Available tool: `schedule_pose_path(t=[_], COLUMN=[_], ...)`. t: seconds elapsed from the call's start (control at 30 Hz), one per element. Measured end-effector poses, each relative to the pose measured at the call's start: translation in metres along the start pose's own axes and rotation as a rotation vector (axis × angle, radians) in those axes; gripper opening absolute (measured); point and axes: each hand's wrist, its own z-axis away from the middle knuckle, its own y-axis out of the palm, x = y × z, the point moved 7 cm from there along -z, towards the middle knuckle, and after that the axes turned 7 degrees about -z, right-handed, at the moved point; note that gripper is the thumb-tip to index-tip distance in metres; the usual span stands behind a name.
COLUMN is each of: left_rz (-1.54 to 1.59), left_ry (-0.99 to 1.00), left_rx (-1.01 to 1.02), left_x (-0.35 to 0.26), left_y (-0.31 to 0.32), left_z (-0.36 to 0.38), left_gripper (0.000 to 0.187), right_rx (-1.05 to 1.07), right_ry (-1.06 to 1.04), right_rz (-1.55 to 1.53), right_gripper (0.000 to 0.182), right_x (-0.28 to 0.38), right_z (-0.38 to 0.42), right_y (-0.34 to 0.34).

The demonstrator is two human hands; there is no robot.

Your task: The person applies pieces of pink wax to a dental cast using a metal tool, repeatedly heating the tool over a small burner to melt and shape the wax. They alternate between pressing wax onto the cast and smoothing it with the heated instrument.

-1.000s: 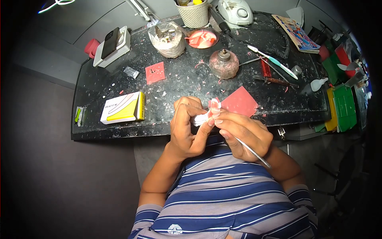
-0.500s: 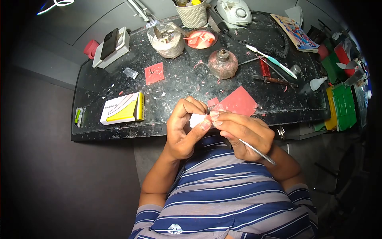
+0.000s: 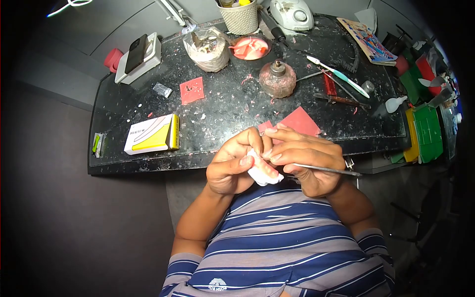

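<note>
My left hand (image 3: 230, 166) is closed around a white dental cast (image 3: 260, 175) with a ridge of pink wax (image 3: 265, 167) along it. The cast is tilted in front of my shirt, near the bench's front edge. Between the fingers of my right hand (image 3: 314, 163) is a slim metal wax carver (image 3: 329, 169), its handle sticking out to the right. Its working tip is hidden by the fingers, close to the wax. Just beyond my right hand lies a pink wax sheet (image 3: 301, 121), with a smaller wax piece (image 3: 265, 126) beside it.
On the dark, debris-strewn bench (image 3: 222, 109) stands a glass spirit burner (image 3: 277, 80). A yellow-and-white box (image 3: 152, 134) is at the left, and a pink wax square (image 3: 192, 91) lies behind it. Farther back are a plastic bag (image 3: 208, 52), a dish of pink wax (image 3: 251, 48) and a toothbrush (image 3: 339, 75).
The cast has turned and tipped, so its pink ridge now shows more. The carver's handle has swung from slanting downward to nearly level, pointing right.
</note>
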Motion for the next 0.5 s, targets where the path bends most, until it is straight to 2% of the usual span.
schedule_pose_path(t=[0.03, 0.07, 0.13, 0.2, 0.23, 0.3, 0.33, 0.43, 0.5], left_rz=[0.019, 0.037, -0.114, -0.348, -0.493, -0.755, -0.755, -1.210, -1.270], left_ry=[-0.013, -0.027, 0.041, 0.156, 0.228, 0.340, 0.341, 0.592, 0.619], left_rx=[-0.020, -0.042, -0.001, -0.114, -0.153, -0.247, -0.249, -0.210, -0.217], left_x=[0.002, 0.004, -0.002, -0.013, -0.019, -0.029, -0.029, -0.037, -0.037], left_y=[0.000, -0.001, 0.000, -0.003, -0.003, -0.001, -0.002, 0.006, 0.007], left_z=[0.000, 0.000, -0.001, -0.001, 0.001, 0.007, 0.008, 0.013, 0.015], left_gripper=[0.021, 0.022, 0.021, 0.023, 0.023, 0.023, 0.023, 0.023, 0.025], right_rx=[-0.001, -0.121, -0.297, -0.418, -0.418, -0.229, -0.228, -0.121, -0.101], right_ry=[0.000, 0.043, 0.109, 0.164, 0.164, 0.047, 0.048, -0.002, -0.024], right_rz=[0.001, -0.086, -0.207, -0.144, -0.145, 0.310, 0.309, 0.295, 0.269], right_gripper=[0.025, 0.023, 0.022, 0.022, 0.022, 0.017, 0.017, 0.019, 0.018], right_x=[-0.001, -0.007, -0.019, -0.022, -0.022, -0.006, -0.004, 0.012, 0.017], right_z=[0.002, 0.006, 0.015, 0.018, 0.016, 0.005, 0.005, 0.006, 0.005], right_y=[0.003, 0.002, -0.003, -0.008, -0.013, -0.016, -0.015, -0.001, 0.006])
